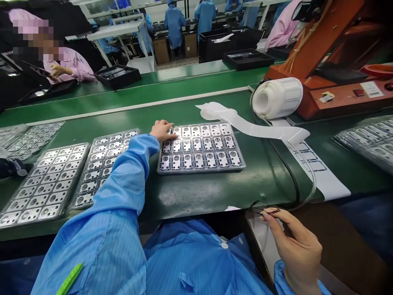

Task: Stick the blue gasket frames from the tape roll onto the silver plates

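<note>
My left hand [162, 130] is at the upper left corner of a clear plastic tray [201, 170]. Its thumb and forefinger lie around a small metal plate [170, 131] in the corner cell; how firmly they grip it is hard to see. Rows of similar silvery plates [198, 143], each with a rounded recess and dark holes, fill the tray. Below the bench edge, at lower right, my right hand [296, 241] pinches a small, thin, dark piece [274, 211] between thumb and forefinger. Its exact kind is unclear.
More filled trays [46, 184] lie to the left, another [371, 139] at far right. A white roll [278, 98] trails a strip [254, 127] behind the tray. An orange machine [334, 102] stands at right, and a cable [285, 168] crosses the bench. Co-workers sit beyond.
</note>
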A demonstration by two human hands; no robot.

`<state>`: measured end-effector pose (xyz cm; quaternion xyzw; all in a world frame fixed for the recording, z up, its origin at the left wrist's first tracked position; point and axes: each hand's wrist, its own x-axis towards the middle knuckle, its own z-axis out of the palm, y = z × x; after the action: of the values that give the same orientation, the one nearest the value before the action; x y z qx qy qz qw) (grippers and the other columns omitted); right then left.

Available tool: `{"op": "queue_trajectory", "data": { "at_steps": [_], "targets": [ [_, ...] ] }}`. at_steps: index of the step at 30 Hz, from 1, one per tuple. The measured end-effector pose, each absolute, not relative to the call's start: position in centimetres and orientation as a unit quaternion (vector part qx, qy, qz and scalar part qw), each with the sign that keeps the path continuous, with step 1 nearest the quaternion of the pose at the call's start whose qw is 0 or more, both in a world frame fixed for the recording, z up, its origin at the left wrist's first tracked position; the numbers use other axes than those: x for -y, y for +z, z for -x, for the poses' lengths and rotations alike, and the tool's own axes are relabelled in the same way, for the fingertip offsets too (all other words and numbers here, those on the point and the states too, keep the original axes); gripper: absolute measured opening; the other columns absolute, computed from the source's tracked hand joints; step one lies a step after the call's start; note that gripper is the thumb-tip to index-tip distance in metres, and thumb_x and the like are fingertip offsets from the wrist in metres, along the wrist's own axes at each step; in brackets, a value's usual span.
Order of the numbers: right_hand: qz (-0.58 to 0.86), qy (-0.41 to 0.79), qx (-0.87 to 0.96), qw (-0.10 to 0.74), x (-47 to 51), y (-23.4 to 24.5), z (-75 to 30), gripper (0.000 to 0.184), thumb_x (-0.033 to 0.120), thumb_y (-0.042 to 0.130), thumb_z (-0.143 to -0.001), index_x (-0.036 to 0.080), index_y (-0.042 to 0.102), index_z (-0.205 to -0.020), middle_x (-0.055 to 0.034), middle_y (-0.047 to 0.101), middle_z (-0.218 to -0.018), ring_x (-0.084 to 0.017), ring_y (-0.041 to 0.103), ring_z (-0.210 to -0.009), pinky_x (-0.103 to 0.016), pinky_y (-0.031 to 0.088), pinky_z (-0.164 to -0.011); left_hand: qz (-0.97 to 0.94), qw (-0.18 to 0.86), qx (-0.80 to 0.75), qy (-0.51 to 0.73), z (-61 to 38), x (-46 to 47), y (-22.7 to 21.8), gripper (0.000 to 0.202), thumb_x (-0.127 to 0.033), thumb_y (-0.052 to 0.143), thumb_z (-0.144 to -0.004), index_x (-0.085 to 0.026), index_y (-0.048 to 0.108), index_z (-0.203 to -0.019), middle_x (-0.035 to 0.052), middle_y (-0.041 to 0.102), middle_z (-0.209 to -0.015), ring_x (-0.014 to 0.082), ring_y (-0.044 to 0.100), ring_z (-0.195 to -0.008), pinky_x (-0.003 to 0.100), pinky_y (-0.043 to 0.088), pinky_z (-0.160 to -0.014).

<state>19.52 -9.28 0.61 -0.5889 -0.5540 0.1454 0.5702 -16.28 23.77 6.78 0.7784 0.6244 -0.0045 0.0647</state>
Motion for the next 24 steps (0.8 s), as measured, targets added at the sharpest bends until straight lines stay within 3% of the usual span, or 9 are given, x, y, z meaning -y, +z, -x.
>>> {"op": "queue_trajectory", "data": {
  "at_steps": [6, 10, 14, 18, 21, 24],
  "targets": [
    [0.614, 0.159, 0.531, 0.562, 9.5, 0.3, -19.5, 0.013, 0.034, 0.077, -0.081, 0.022, 0.075, -0.086, -0.0026, 0.074, -0.083, -0.020, 0.070, -0.076, -0.029, 0.056, -0.066, -0.806, 0.090, -0.585, -0.002, 16.3, -24.0, 7.2, 0.070, -0.058, 0.067, -0.078, -0.027, 0.055, -0.139, 0.0116, 0.055, -0.142, 0.0383, 0.037, -0.132, 0.056, 0.031, -0.107],
    [0.621, 0.162, 0.527, 0.557, 9.2, 0.0, -19.5, 0.018, 0.038, 0.078, -0.079, 0.022, 0.075, -0.086, -0.0036, 0.074, -0.083, -0.021, 0.070, -0.076, -0.030, 0.055, -0.065, -0.807, 0.069, -0.583, 0.061, 15.8, -23.4, 6.9, 0.060, -0.046, 0.070, -0.080, -0.021, 0.056, -0.133, 0.0122, 0.062, -0.133, 0.0322, 0.047, -0.126, 0.046, 0.035, -0.105],
    [0.630, 0.174, 0.516, 0.553, 8.9, -0.4, -19.5, 0.020, 0.038, 0.078, -0.079, 0.021, 0.075, -0.088, -0.0043, 0.075, -0.084, -0.020, 0.070, -0.076, -0.031, 0.057, -0.069, -0.781, 0.082, -0.594, 0.175, 14.4, -21.7, 7.2, 0.036, -0.024, 0.059, -0.088, -0.018, 0.054, -0.124, 0.0073, 0.069, -0.105, 0.0189, 0.060, -0.094, 0.033, 0.045, -0.087],
    [0.644, 0.211, 0.489, 0.550, 8.5, -0.5, -19.0, 0.024, 0.040, 0.077, -0.079, 0.019, 0.075, -0.090, -0.0057, 0.075, -0.084, -0.021, 0.070, -0.077, -0.033, 0.058, -0.074, -0.712, 0.273, -0.524, 0.380, 11.8, -16.2, 8.6, 0.014, -0.021, 0.062, -0.086, -0.017, 0.059, -0.099, 0.0027, 0.066, -0.090, 0.0115, 0.059, -0.074, 0.027, 0.048, -0.072],
    [0.652, 0.248, 0.453, 0.555, 8.1, -0.3, -18.1, 0.026, 0.041, 0.077, -0.079, 0.018, 0.074, -0.091, -0.0052, 0.074, -0.078, -0.019, 0.069, -0.071, -0.032, 0.059, -0.069, -0.665, 0.498, -0.429, 0.354, 9.3, -9.7, 9.1, 0.019, -0.029, 0.065, -0.086, -0.016, 0.060, -0.099, 0.0035, 0.067, -0.090, 0.0121, 0.063, -0.080, 0.027, 0.050, -0.076],
    [0.646, 0.302, 0.419, 0.562, 7.6, 0.1, -17.2, 0.025, 0.040, 0.078, -0.078, 0.018, 0.074, -0.089, -0.0036, 0.072, -0.072, -0.017, 0.068, -0.065, -0.029, 0.059, -0.065, -0.590, 0.635, -0.389, 0.312, 6.8, -3.9, 7.5, 0.029, -0.040, 0.067, -0.085, -0.014, 0.061, -0.096, 0.0035, 0.067, -0.085, 0.0104, 0.062, -0.074, 0.024, 0.049, -0.069]
  ]
}}
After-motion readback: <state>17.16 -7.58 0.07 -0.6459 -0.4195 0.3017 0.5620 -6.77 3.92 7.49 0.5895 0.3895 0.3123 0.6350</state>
